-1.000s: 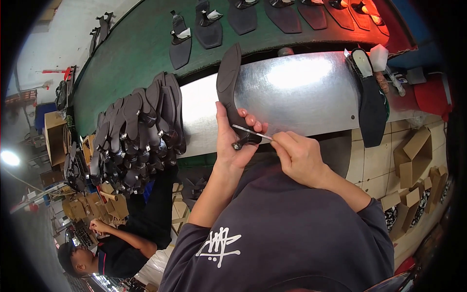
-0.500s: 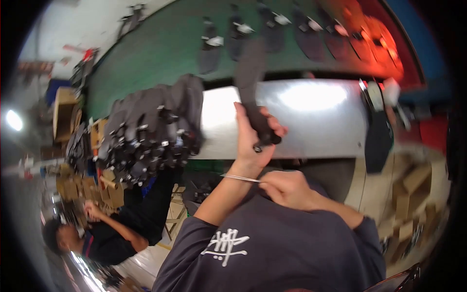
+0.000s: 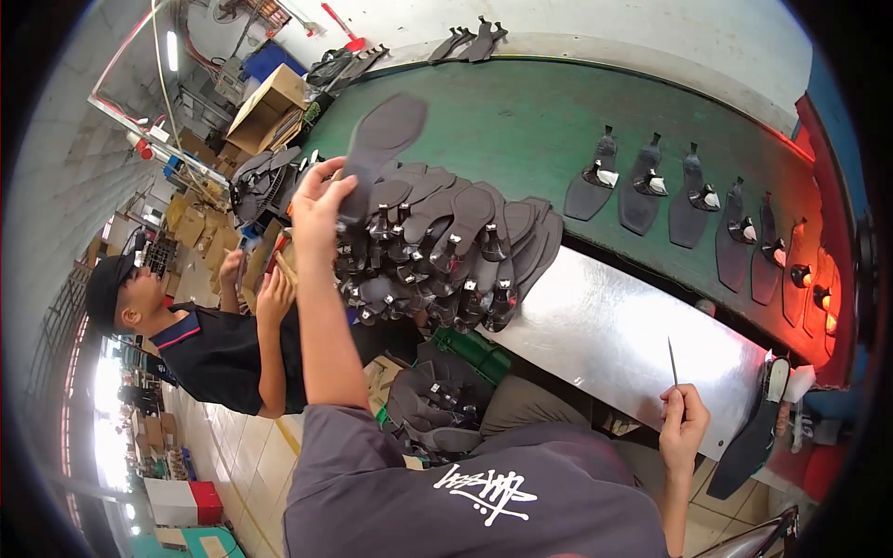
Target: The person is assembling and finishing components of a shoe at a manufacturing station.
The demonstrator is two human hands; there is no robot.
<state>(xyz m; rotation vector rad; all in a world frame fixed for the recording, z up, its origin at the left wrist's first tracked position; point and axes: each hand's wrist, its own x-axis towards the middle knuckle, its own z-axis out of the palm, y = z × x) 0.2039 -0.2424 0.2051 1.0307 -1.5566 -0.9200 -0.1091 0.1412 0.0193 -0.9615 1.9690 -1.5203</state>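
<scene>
My left hand point(image 3: 321, 206) is raised at the left, fingers and thumb closed around one end of a dark grey shoe sole point(image 3: 389, 128). The sole's broad end points up and away, and its gripped end is partly hidden by the hand. Just beside and below it lies a big pile of similar dark soles point(image 3: 473, 212) with shiny black heel-like pieces. Over the right part of the metal ledge, my right hand point(image 3: 686, 418) pinches a thin pointed stick point(image 3: 673, 361), its tip upward. The stick's exact kind is too small to tell.
A green conveyor belt point(image 3: 521, 121) carries a row of dark soles point(image 3: 644, 186) toward an orange-lit opening point(image 3: 823, 279). The shiny metal ledge point(image 3: 605, 321) runs along its near side. A co-worker point(image 3: 233, 344) sits at the left. A dark sole point(image 3: 744, 456) hangs at the ledge's right end.
My left hand has swung from the ledge's middle leftward to the pile, carrying the sole. My right hand has moved right, away from my left wrist, with the thin stick. The head view has turned.
</scene>
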